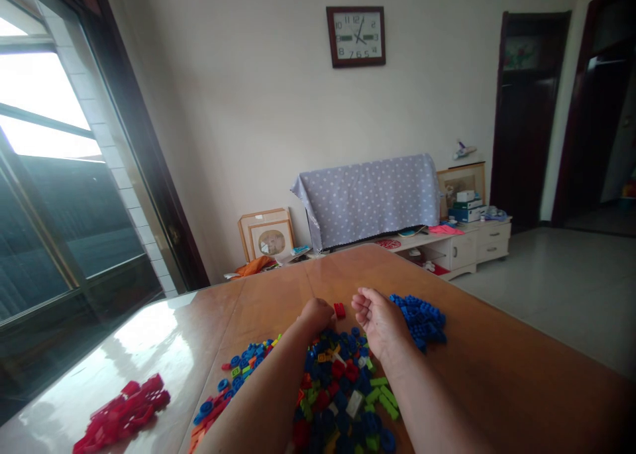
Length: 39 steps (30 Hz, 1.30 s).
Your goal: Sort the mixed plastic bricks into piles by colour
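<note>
My left hand [318, 313] is at the far edge of a mixed pile of colourful toy bricks [338, 381], its fingers curled beside a small red brick [339, 310]; what it holds, if anything, is hidden. To the right, my right hand [370, 311] is raised over the table with its fingers bent together; anything between them is too small to make out. A heap of blue bricks [422, 318] lies just right of my right hand. Far to the left sits a separate heap of red bricks [126, 411].
The wooden table [497, 368] extends to both sides. Beyond its far edge stand a low white cabinet [463, 250], a cloth-covered object [370, 199] and leaning picture frames [271, 240]. A window is at the left, and a clock [356, 36] hangs on the wall.
</note>
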Available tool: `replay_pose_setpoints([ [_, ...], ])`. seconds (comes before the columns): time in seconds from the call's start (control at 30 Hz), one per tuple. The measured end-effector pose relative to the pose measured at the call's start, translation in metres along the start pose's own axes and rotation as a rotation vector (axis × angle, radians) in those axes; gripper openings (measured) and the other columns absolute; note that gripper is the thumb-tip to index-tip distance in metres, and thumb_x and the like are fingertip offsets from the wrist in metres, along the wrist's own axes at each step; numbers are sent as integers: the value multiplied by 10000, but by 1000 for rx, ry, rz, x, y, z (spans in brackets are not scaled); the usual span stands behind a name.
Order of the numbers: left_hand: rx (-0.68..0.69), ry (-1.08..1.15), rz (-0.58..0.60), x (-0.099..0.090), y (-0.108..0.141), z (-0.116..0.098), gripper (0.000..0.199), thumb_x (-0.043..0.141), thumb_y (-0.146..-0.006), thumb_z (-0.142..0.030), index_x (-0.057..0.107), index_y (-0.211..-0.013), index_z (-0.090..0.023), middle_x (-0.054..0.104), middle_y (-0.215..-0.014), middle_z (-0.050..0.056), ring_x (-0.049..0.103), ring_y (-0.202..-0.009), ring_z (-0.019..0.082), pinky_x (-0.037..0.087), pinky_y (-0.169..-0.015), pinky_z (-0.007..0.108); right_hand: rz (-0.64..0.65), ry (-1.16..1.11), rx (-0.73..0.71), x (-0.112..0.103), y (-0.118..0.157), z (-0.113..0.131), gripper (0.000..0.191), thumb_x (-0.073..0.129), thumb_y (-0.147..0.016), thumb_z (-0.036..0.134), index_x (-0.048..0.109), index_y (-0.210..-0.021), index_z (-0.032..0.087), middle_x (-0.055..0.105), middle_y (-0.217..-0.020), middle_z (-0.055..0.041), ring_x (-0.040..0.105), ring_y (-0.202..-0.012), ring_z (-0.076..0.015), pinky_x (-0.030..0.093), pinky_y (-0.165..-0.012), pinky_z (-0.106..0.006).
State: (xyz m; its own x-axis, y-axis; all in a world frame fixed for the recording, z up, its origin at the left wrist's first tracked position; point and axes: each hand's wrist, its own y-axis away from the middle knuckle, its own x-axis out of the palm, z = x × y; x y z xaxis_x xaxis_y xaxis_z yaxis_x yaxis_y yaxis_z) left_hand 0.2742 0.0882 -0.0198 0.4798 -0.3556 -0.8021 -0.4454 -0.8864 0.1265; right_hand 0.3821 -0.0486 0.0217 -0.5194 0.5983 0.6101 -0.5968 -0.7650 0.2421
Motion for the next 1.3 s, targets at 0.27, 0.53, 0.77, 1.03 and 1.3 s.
replay_pose_setpoints([
  [0.27,85,120,39,-32,32,30,275,577,-925,-288,679,-1115,-116,705,-946,52,644,-829,163,513,-728,274,66,72,23,3,6,-3,174,734,-708,302,687,-836,195,738,-746,-19,670,-667,-130,446,-528,-203],
  [0.53,201,63,41,-59,95,56,388,606,-828,-398,725,-1107,-156,732,-972,44,630,-844,186,479,-762,273,193,318,-93,2,13,-15,245,739,-696,374,697,-848,185,751,-772,-47,686,-735,-156,451,-533,-204],
  [0.77,393,-168,39,-70,146,64,294,690,-769,-364,748,-1033,-248,706,-1054,48,617,-975,235,464,-864,277,228,429,-137,-1,9,-25,284,721,-715,430,696,-861,187,750,-786,-49,680,-740,-160,451,-551,-214],
  [1.03,242,-136,-1,-86,163,77,271,619,-707,-183,726,-954,-220,687,-1047,33,620,-925,200,469,-804,252,257,515,-155,-4,9,-27,298,705,-737,468,688,-873,204,747,-814,-47,681,-808,-187,448,-595,-240],
  [1.3,126,50,-62,-99,160,117,217,603,-717,-207,693,-908,-161,673,-807,10,567,-717,150,411,-634,241,276,592,-200,-7,9,-31,279,677,-776,475,681,-861,209,740,-832,-55,677,-863,-207,454,-653,-267],
])
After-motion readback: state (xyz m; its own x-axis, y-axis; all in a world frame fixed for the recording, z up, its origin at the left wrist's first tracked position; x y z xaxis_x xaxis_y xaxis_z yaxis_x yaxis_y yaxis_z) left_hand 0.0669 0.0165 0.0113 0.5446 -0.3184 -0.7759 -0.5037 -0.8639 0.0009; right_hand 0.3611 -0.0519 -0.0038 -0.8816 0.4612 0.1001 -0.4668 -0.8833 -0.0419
